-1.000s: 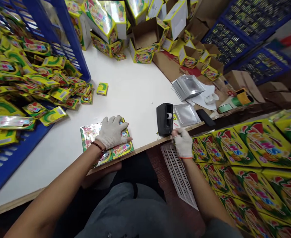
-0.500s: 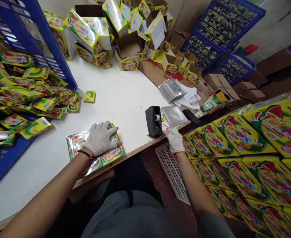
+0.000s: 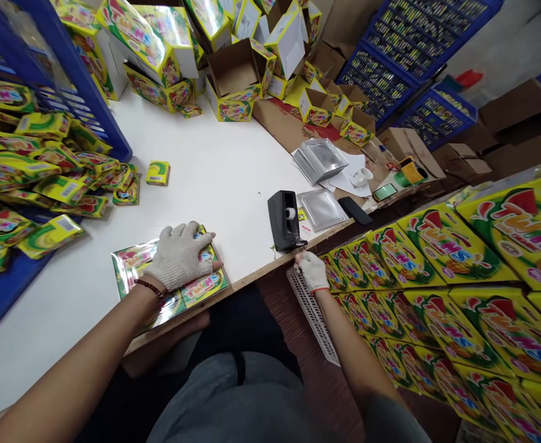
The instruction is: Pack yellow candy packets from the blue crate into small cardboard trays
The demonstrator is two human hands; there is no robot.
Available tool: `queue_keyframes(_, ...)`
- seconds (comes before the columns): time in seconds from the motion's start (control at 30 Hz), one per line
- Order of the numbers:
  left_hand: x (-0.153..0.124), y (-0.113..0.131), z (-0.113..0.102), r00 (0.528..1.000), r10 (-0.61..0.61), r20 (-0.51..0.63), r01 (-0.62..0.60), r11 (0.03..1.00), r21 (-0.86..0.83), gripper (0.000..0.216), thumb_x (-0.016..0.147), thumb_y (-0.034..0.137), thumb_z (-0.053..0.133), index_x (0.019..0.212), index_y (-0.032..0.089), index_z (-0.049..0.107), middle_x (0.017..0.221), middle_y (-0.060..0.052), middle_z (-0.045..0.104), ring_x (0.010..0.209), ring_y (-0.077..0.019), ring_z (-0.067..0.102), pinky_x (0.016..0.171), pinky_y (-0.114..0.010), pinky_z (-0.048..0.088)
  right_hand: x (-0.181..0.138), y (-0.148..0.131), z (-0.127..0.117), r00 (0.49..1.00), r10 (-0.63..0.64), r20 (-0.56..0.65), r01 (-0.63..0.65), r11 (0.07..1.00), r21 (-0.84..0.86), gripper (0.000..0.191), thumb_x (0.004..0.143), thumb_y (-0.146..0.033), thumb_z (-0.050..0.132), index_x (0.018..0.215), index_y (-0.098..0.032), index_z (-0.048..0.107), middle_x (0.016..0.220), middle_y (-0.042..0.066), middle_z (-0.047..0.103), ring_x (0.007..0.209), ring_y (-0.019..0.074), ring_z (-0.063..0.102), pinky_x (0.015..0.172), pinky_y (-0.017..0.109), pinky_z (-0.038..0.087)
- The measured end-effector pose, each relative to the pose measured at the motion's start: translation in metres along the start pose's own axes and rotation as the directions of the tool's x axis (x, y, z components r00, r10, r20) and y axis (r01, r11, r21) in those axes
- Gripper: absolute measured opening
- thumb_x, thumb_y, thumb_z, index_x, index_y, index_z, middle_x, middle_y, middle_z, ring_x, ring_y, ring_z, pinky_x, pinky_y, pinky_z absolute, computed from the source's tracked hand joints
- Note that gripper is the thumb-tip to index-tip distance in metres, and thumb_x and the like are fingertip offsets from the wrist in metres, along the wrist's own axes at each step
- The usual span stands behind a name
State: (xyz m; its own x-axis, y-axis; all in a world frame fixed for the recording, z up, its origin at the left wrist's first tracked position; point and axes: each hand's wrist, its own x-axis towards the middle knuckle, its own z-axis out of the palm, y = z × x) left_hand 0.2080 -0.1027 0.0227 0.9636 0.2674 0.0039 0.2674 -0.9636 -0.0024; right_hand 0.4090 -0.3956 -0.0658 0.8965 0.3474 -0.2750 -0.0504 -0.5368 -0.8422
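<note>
My left hand, in a white glove with bare fingertips, lies with fingers spread on a flat pack of small fruit-print boxes near the table's front edge. Its palm hides part of the pack, which has a shiny, clear-looking surface. My right hand, gloved alike, is just off the table edge, below the cutter of a black tape dispenser. Its fingertips are pinched together. Whatever they hold is too small to make out. A white tape roll sits in the dispenser.
A blue crate spills small boxes at left; one box lies alone. Open display cartons stand behind. Clear plastic trays and a black phone-like slab lie right. Stacked printed cartons rise beside my right arm.
My right hand has moved down and slightly left, away from the dispenser's cutter. My left hand stays on the pack. The whole view has shifted a little.
</note>
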Motion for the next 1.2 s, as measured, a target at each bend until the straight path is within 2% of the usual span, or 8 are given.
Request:
queue_keyframes(0.17, -0.004, 0.002, 0.002, 1.000, -0.011, -0.012, 0.010, 0.997, -0.079, 0.071, 0.076, 0.074, 0.056, 0.129, 0.026, 0.062, 0.123, -0.014, 0.055, 0.111, -0.0346, 0.049, 0.092, -0.046, 0.031, -0.003, -0.022, -0.018, 0.928, -0.011, 0.373, 0.075, 0.984, -0.159, 0.036, 0.066, -0.052, 0.065, 0.055, -0.021, 0.049, 0.051, -0.004, 0.048, 0.054, 0.0119, 0.043, 0.055, 0.026, 0.036)
queue_keyframes(0.27, -0.005, 0.003, 0.003, 0.999, -0.015, -0.028, 0.012, 0.995, -0.095, 0.073, 0.075, 0.075, 0.057, 0.129, 0.026, 0.062, 0.123, -0.014, 0.055, 0.110, -0.0351, 0.049, 0.093, -0.047, 0.031, 0.001, -0.073, 0.006, 0.676, -0.160, 0.719, 0.258, 0.966, -0.028, 0.042, 0.079, -0.059, 0.059, 0.065, -0.019, 0.054, 0.060, -0.002, 0.052, 0.059, 0.0121, 0.045, 0.060, 0.026, 0.037)
queue_keyframes(0.43, -0.006, 0.003, 0.004, 0.999, -0.021, -0.039, 0.017, 0.994, -0.106, 0.077, 0.070, 0.077, 0.061, 0.127, 0.024, 0.064, 0.123, -0.016, 0.054, 0.110, -0.0363, 0.050, 0.093, -0.050, 0.032, 0.016, -0.148, 0.091, 0.255, -0.300, 0.919, 0.376, 0.907, 0.191, 0.047, 0.083, -0.062, 0.058, 0.067, -0.018, 0.054, 0.064, -0.001, 0.054, 0.064, 0.0121, 0.048, 0.063, 0.026, 0.039)
queue_keyframes(0.57, -0.008, 0.002, 0.005, 0.999, 0.000, -0.044, -0.006, 0.991, -0.130, 0.080, 0.069, 0.078, 0.060, 0.127, 0.024, 0.064, 0.121, -0.016, 0.054, 0.108, -0.0359, 0.050, 0.092, -0.051, 0.034, 0.035, -0.157, 0.132, 0.118, -0.193, 0.974, 0.406, 0.905, 0.130, 0.043, 0.079, -0.057, 0.063, 0.063, -0.018, 0.053, 0.058, -0.004, 0.051, 0.058, 0.0102, 0.045, 0.058, 0.025, 0.036)
queue_keyframes(0.8, -0.007, 0.001, 0.007, 0.997, -0.004, -0.072, -0.005, 0.992, -0.130, 0.048, 0.091, 0.051, 0.050, 0.130, 0.027, 0.062, 0.122, -0.014, 0.055, 0.109, -0.0321, 0.050, 0.093, -0.048, 0.035, 0.058, -0.134, 0.143, 0.124, -0.168, 0.978, 0.408, 0.907, 0.104, 0.038, 0.074, -0.048, 0.068, 0.058, -0.017, 0.053, 0.053, -0.005, 0.051, 0.055, 0.0089, 0.045, 0.055, 0.023, 0.035)
queue_keyframes(1.0, -0.006, 0.002, 0.008, 0.999, 0.001, -0.039, -0.006, 0.993, -0.121, 0.045, 0.089, 0.039, 0.052, 0.132, 0.027, 0.061, 0.124, -0.014, 0.056, 0.111, -0.0322, 0.052, 0.095, -0.049, 0.038, 0.041, -0.091, 0.169, 0.241, -0.084, 0.967, -0.024, 0.995, 0.092, 0.055, 0.060, -0.063, 0.077, 0.081, -0.017, 0.057, 0.064, -0.001, 0.062, 0.053, 0.0126, 0.056, 0.049, 0.025, 0.047)
queue_keyframes(1.1, -0.009, 0.001, 0.009, 0.998, 0.011, -0.062, -0.017, 0.994, -0.108, 0.047, 0.091, 0.038, 0.049, 0.135, 0.025, 0.058, 0.136, -0.017, 0.053, 0.123, -0.0348, 0.048, 0.101, -0.053, 0.036, 0.022, -0.075, 0.169, 0.434, -0.102, 0.895, -0.037, 0.991, 0.131, 0.061, 0.067, -0.070, 0.069, 0.096, -0.018, 0.057, 0.074, 0.003, 0.065, 0.058, 0.0158, 0.060, 0.051, 0.028, 0.052)
queue_keyframes(1.2, -0.031, -0.005, 0.009, 0.997, 0.021, -0.070, -0.027, 0.996, -0.087, 0.050, 0.093, 0.037, 0.047, 0.141, 0.024, 0.052, 0.150, -0.018, 0.044, 0.137, -0.0388, 0.038, 0.109, -0.062, 0.026, -0.002, -0.066, 0.152, 0.675, -0.334, 0.658, 0.321, 0.936, 0.145, 0.061, 0.082, -0.067, 0.054, 0.116, -0.016, 0.056, 0.107, 0.014, 0.068, 0.094, 0.0252, 0.067, 0.078, 0.040, 0.058)
